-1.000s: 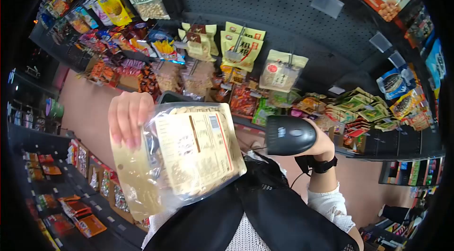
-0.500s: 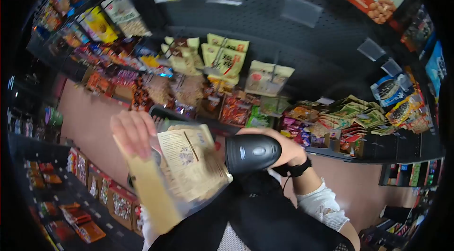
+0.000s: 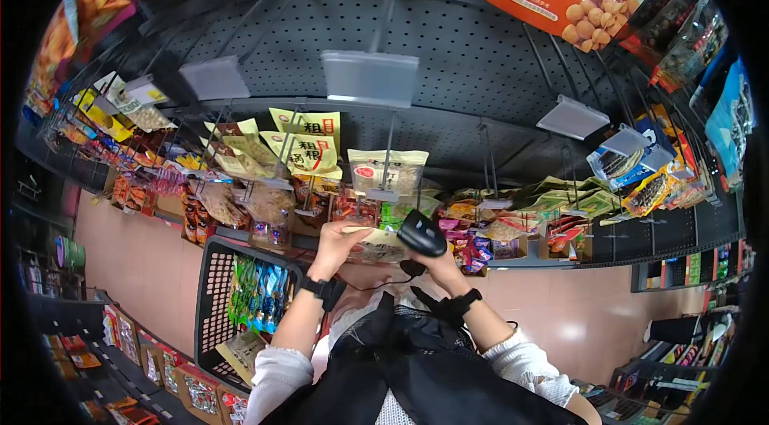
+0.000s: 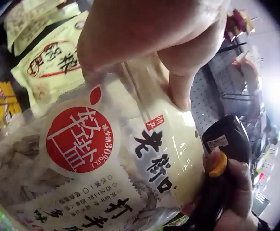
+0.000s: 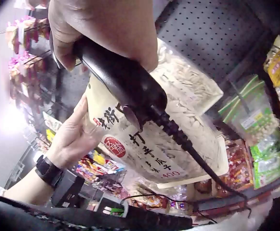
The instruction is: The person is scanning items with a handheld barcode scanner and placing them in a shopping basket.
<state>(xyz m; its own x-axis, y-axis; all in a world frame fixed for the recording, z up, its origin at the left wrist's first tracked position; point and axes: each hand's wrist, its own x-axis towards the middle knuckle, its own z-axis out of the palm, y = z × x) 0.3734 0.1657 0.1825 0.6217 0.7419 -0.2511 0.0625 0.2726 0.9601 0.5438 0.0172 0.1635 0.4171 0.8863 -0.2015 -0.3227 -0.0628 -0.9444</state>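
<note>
My left hand pinches the top edge of a cream bag of seeds in front of the shelf. The left wrist view shows the printed face of this seed bag, with a red circle, dark lettering and clear windows. The left thumb and fingers lie over its upper edge. My right hand grips a black handheld barcode scanner beside the bag. In the right wrist view the scanner overlaps the bag's upper part, and its coiled cable runs downward.
A black basket with green and blue packets and a cream bag stands lower left. A similar seed bag hangs on a hook above my hands. Snack packets line the shelf, and clear tag holders project from the hooks.
My left hand and the bag at it have moved away from my body towards the shelf. The scanner is farther out too. The basket has come into fuller view.
</note>
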